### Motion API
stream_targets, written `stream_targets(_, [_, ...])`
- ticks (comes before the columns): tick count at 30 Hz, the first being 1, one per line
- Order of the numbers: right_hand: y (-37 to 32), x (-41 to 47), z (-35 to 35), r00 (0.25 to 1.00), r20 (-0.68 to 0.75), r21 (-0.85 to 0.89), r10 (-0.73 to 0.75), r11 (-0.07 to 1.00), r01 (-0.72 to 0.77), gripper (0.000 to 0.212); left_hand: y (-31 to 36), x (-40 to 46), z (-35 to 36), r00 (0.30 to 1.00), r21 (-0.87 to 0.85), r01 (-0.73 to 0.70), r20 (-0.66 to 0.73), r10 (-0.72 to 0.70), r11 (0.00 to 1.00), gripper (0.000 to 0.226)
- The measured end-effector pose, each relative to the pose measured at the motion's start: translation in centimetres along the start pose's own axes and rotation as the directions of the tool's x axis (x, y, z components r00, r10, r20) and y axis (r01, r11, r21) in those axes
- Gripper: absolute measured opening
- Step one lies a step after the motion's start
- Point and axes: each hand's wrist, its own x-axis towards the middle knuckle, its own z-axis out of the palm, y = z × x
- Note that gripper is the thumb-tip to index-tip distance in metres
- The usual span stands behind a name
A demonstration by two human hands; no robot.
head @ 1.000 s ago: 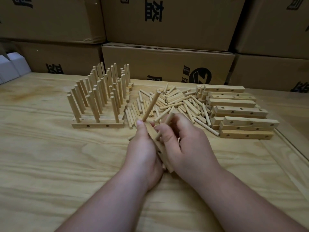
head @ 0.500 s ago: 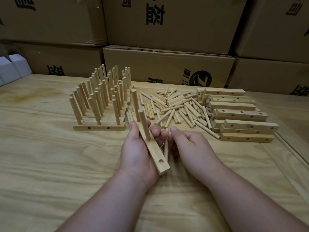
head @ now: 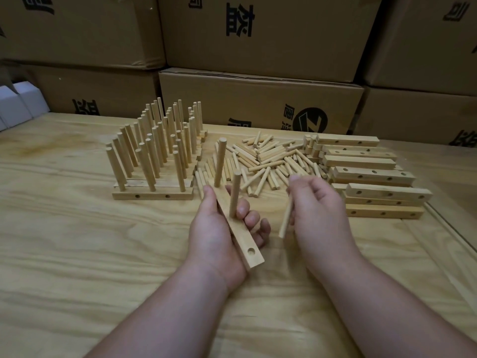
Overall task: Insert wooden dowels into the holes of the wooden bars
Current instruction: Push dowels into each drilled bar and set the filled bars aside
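Curled fingers point(head: 246, 215) of the left hand point(head: 219, 236) wrap round a wooden bar point(head: 238, 233), thumb along its far edge, holding it just above the table point(head: 77, 254) with its near end pointing toward the camera. Two dowels already stand upright in that bar: a far one point(head: 220, 161) and a middle one point(head: 235, 195). The hole point(head: 251, 251) at the near end is unfilled. Just to the right, the right hand point(head: 317, 210) pinches a loose dowel point(head: 286, 218) between thumb and fingertips, the stick hanging nearly upright with its lower end free, near the bar but apart from it.

Beyond the hands, a heap of loose dowels point(head: 265, 161) lies on the table. To its left stands a block of finished bars point(head: 154, 177) set side by side, each bristling with upright dowels. To the right, a stack of empty bars point(head: 374, 187) shows bare holes. Cardboard boxes point(head: 258, 99) are stacked behind, and a white box point(head: 15, 104) sits at the far left edge.

By the look of it, the job is well past halfway: the finished bars seem to outnumber the empty ones. On the bar in hand, one dowel remains to be seated, likely the one the right hand carries, after which the stack of empty bars still waits.
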Motion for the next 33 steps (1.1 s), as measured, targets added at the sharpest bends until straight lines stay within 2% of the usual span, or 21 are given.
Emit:
stream_targets(2, [-0.2,0.2,-0.3,0.994,-0.063,0.020,-0.093,0.995,0.095,0.027,0.2,0.1,0.0,0.998,-0.030,-0.036,-0.053,0.034,0.999,0.045])
stream_targets(4, [-0.3,0.0,-0.3,0.990,-0.052,0.069,-0.129,0.989,0.132,0.026,0.3,0.2,-0.1,0.995,-0.035,-0.051,-0.086,0.048,0.998,0.043])
stream_targets(10, [-0.1,-1.5,0.4,0.967,0.119,0.051,-0.225,0.974,0.220,0.019,0.4,0.3,-0.2,0.991,-0.016,-0.076,-0.108,0.074,0.997,0.040])
stream_targets(17, [-0.4,-1.8,0.0,0.906,0.229,0.041,-0.355,0.934,0.355,0.009,0.5,0.4,-0.2,0.987,-0.065,-0.079,-0.146,0.069,0.995,0.042])
stream_targets(23, [0.1,-2.0,0.3,0.882,0.375,0.132,-0.286,0.958,0.254,0.011,0.4,0.2,-0.1,0.994,-0.144,-0.039,-0.104,0.024,0.989,0.046])
stream_targets(33, [-0.3,-1.6,-0.2,0.881,0.369,0.022,-0.298,0.950,0.312,0.017,0.3,0.6,-0.3,0.988,-0.122,-0.075,-0.147,0.057,0.990,0.043])
